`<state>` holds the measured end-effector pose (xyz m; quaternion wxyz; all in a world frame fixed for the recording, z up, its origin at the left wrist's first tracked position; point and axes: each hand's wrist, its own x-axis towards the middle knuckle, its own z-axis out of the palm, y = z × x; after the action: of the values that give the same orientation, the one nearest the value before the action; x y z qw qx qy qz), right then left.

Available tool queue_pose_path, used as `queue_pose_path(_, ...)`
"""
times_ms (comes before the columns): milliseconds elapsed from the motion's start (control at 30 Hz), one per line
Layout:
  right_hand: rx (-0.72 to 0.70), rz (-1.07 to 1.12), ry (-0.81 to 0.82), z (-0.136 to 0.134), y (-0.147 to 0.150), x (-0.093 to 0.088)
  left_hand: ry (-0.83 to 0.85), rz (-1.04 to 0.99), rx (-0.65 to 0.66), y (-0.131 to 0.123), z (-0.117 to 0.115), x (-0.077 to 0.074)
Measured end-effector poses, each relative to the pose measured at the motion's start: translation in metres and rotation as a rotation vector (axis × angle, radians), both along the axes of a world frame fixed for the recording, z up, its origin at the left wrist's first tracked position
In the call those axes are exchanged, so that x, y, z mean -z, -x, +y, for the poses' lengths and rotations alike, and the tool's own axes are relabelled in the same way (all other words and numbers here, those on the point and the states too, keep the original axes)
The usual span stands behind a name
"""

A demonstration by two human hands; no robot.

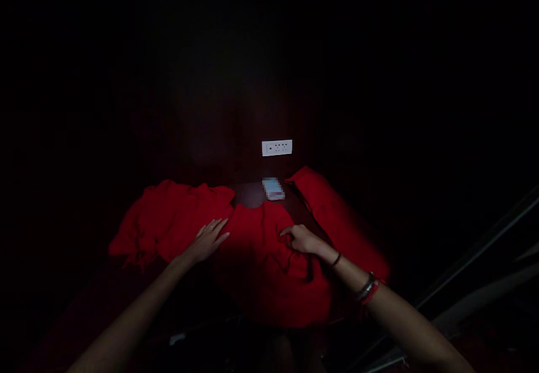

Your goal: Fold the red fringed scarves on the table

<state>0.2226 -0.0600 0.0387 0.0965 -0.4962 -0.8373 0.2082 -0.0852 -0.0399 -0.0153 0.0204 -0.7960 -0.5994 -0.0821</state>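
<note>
A red cloth (269, 272) lies spread over the table and hangs over its front edge. My left hand (210, 241) rests with fingers stretched out at the cloth's left side, beside a bunched red cloth (168, 215). On the right part of the middle cloth is my right hand (304, 239), its fingers curled and closed on the fabric. What lies under that palm is hidden. A dark band and bracelets circle the right wrist and forearm.
At the table's back lies a blurred, pale, phone-like object (273, 189). Above it a white socket panel (277, 148) sits on the dark wall. Another folded red cloth (337, 221) stretches along the right. Most surroundings are too dark to make out.
</note>
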Motion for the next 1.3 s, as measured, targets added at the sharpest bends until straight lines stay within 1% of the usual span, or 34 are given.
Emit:
queue_pose_path(33,0.001,0.016,0.024,0.005,-0.006,-0.008,0.016,-0.005,0.022,0.004,-0.003,0.003)
queue_pose_path(100,0.053,0.064,0.055,0.012,-0.02,-0.023,0.023,-0.008,0.043,0.008,-0.007,0.008)
queue_pose_path(167,0.11,0.105,0.0,0.009,-0.029,-0.032,0.008,-0.01,0.031,0.005,-0.009,0.008)
queue_pose_path(200,0.115,0.123,-0.049,0.003,-0.029,-0.032,-0.004,-0.014,0.022,0.001,-0.009,0.008)
queue_pose_path(267,0.072,0.123,-0.133,-0.013,-0.018,-0.023,-0.029,-0.045,0.007,-0.008,-0.009,0.004)
queue_pose_path(333,-0.022,0.014,-0.101,-0.028,0.0,-0.005,-0.037,-0.099,0.0,-0.019,-0.008,-0.001)
queue_pose_path(367,-0.012,-0.044,-0.108,-0.032,0.008,0.004,-0.029,-0.12,-0.007,-0.024,-0.007,-0.003)
queue_pose_path(433,-0.022,-0.088,-0.129,-0.031,0.017,0.013,0.005,-0.122,-0.032,-0.033,-0.005,-0.008)
queue_pose_path(467,-0.026,-0.084,-0.138,-0.025,0.015,0.012,0.027,-0.105,-0.047,-0.036,-0.003,-0.01)
queue_pose_path(500,-0.025,-0.07,-0.14,-0.017,0.009,0.007,0.047,-0.082,-0.058,-0.038,-0.002,-0.011)
queue_pose_path(533,-0.012,-0.046,-0.147,-0.008,-0.002,-0.003,0.07,-0.059,-0.068,-0.04,-0.001,-0.013)
queue_pose_path(633,0.236,0.026,-0.287,0.02,-0.054,-0.043,0.132,-0.018,-0.132,-0.042,0.002,-0.015)
queue_pose_path(700,0.426,0.028,-0.454,0.033,-0.094,-0.067,0.149,-0.009,-0.188,-0.045,0.003,-0.016)
queue_pose_path(733,0.501,0.011,-0.523,0.038,-0.112,-0.076,0.148,-0.009,-0.217,-0.047,0.003,-0.016)
queue_pose_path(767,0.531,-0.042,-0.54,0.042,-0.125,-0.083,0.144,-0.011,-0.239,-0.049,0.003,-0.015)
queue_pose_path(833,0.532,-0.183,-0.538,0.045,-0.138,-0.087,0.136,-0.008,-0.27,-0.053,0.003,-0.013)
queue_pose_path(867,0.519,-0.239,-0.531,0.044,-0.136,-0.086,0.132,-0.002,-0.28,-0.055,0.003,-0.012)
queue_pose_path(933,0.479,-0.273,-0.545,0.037,-0.116,-0.077,0.122,0.013,-0.285,-0.057,0.003,-0.01)
queue_pose_path(967,0.45,-0.248,-0.563,0.03,-0.099,-0.069,0.114,0.02,-0.28,-0.058,0.002,-0.01)
queue_pose_path(1067,0.253,-0.162,-0.576,0.0,-0.036,-0.036,0.138,0.024,-0.244,-0.054,0.0,-0.011)
queue_pose_path(1100,0.156,-0.154,-0.515,-0.011,-0.016,-0.023,0.171,0.024,-0.221,-0.052,-0.001,-0.012)
queue_pose_path(1167,-0.091,-0.19,-0.279,-0.031,0.016,0.001,0.24,0.031,-0.154,-0.046,-0.004,-0.015)
queue_pose_path(1200,-0.125,-0.246,-0.175,-0.038,0.026,0.011,0.248,0.034,-0.111,-0.044,-0.004,-0.016)
queue_pose_path(1267,-0.123,-0.325,-0.072,-0.043,0.034,0.026,0.189,0.027,-0.049,-0.041,-0.005,-0.018)
queue_pose_path(1300,-0.103,-0.362,-0.046,-0.042,0.034,0.029,0.141,0.019,-0.045,-0.041,-0.004,-0.02)
